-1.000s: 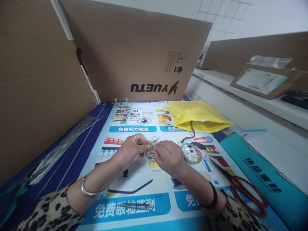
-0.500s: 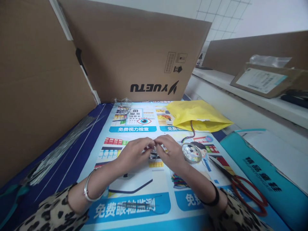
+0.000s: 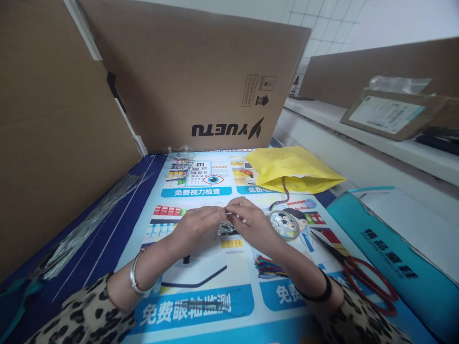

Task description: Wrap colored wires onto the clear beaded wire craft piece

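Note:
My left hand (image 3: 202, 227) and my right hand (image 3: 249, 217) meet fingertip to fingertip over the printed sheet (image 3: 172, 327). Both are closed in a pinch on a small piece of clear beads on wire (image 3: 226, 228), mostly covered by the fingers. Its beads hang just below the fingertips, and a thin wire loop (image 3: 219, 204) shows above the left fingers. Right of my right hand sits a round clear dish (image 3: 294, 234) with small clear beads in it.
Red-handled scissors (image 3: 371, 284) lie at right beside a teal box (image 3: 373, 239). Behind are a yellow bag (image 3: 294, 165) and tall cardboard (image 3: 201, 71). Coloured cords (image 3: 268, 266) lie near my right forearm. Wire strands (image 3: 93, 220) and a teal-handled tool (image 3: 21, 296) are at left.
My fingers have shifted slightly left and changed their pinch. More of the beaded piece shows under them, and a wire loop now shows above. The view has tilted a little.

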`<act>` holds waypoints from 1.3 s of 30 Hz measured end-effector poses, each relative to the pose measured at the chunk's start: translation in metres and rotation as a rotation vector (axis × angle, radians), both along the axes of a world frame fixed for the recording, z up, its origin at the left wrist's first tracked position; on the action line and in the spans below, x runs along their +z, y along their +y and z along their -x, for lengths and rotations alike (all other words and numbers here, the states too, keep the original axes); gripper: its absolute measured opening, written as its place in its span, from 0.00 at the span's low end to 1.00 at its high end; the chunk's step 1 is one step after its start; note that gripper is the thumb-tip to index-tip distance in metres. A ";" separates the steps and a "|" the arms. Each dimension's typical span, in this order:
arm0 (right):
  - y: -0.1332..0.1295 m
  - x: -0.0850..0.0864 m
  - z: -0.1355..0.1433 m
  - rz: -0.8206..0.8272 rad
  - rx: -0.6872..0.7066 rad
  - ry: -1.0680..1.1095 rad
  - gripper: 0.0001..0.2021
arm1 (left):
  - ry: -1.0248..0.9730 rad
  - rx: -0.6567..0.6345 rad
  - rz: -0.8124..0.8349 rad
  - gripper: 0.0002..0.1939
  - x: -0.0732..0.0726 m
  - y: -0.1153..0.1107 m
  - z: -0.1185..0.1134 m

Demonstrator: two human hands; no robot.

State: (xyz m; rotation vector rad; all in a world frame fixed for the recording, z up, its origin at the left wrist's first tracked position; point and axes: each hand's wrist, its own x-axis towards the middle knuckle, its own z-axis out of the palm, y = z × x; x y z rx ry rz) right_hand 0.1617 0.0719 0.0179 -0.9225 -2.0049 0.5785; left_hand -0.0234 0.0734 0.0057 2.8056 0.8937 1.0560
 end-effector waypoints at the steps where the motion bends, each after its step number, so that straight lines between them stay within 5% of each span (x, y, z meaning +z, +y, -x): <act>1: 0.000 0.000 0.001 0.000 -0.011 0.007 0.12 | 0.007 0.003 -0.002 0.13 -0.001 0.000 0.000; 9: 0.000 -0.003 0.002 -0.051 -0.042 0.047 0.09 | 0.042 0.074 0.030 0.12 -0.001 0.000 0.000; 18: -0.002 -0.006 -0.003 -0.064 -0.039 -0.009 0.09 | 0.187 0.175 -0.011 0.11 0.018 0.002 0.004; 25: -0.001 -0.012 -0.007 -0.088 -0.104 -0.084 0.09 | 0.330 0.229 0.117 0.15 0.039 -0.003 0.008; 33: 0.000 -0.012 -0.007 -0.072 -0.150 -0.060 0.08 | 0.523 0.358 0.236 0.11 0.044 -0.014 0.002; 39: 0.002 -0.012 -0.007 -0.016 -0.177 -0.085 0.06 | 0.279 0.306 0.453 0.09 0.050 -0.010 0.002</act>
